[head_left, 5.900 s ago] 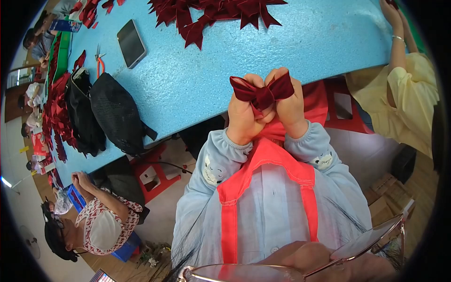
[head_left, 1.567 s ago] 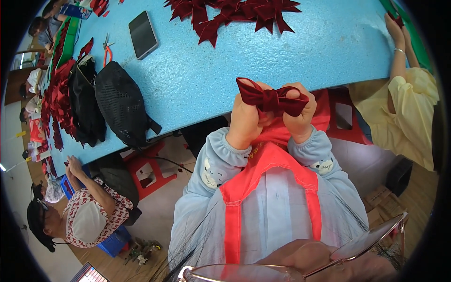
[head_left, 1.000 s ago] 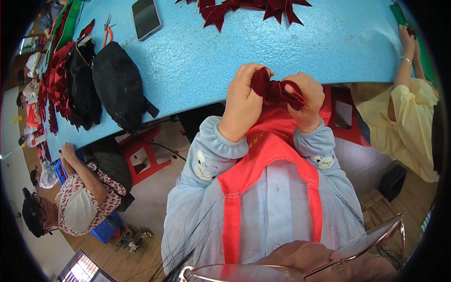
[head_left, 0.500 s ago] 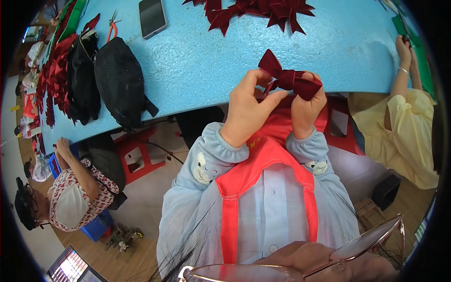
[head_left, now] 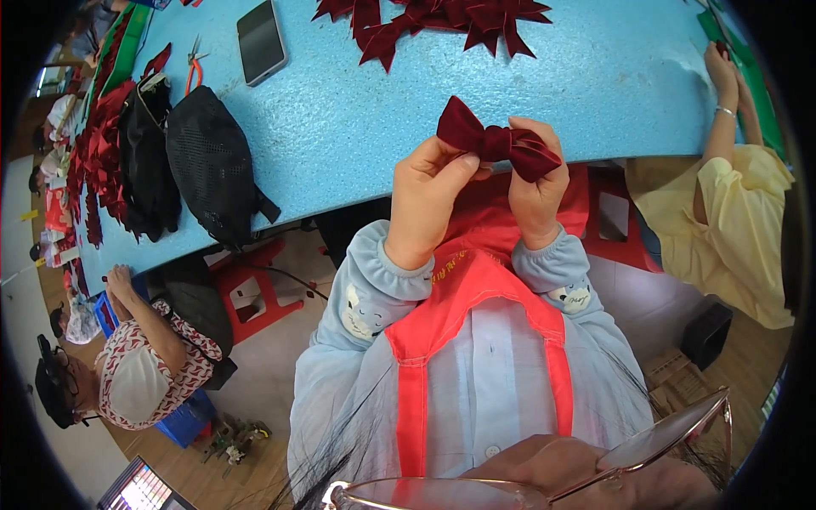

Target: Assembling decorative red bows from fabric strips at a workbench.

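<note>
A dark red velvet ribbon bow (head_left: 497, 143) with a knot at its middle is held up just in front of the table's near edge. My left hand (head_left: 427, 191) pinches it below the left loop, thumb against the fingers. Behind the right loop, my right hand (head_left: 541, 191) has its fingers closed round the bow, and the loop covers part of them. Across the table lies a pile of dark red ribbon pieces with notched ends (head_left: 442, 21), apart from both hands.
On the blue table (head_left: 340, 110) lie a phone (head_left: 262, 42), red-handled pliers (head_left: 195, 72) and black bags (head_left: 208, 140). More red ribbon (head_left: 102, 153) is heaped at the left. One co-worker (head_left: 140, 365) sits at the left, another in yellow (head_left: 735, 229) at the right, near red stools (head_left: 255, 285).
The bow has turned slightly, and its left loop now looks fuller. My left fingers have closed in toward the knot. The whole view has shifted a little.
</note>
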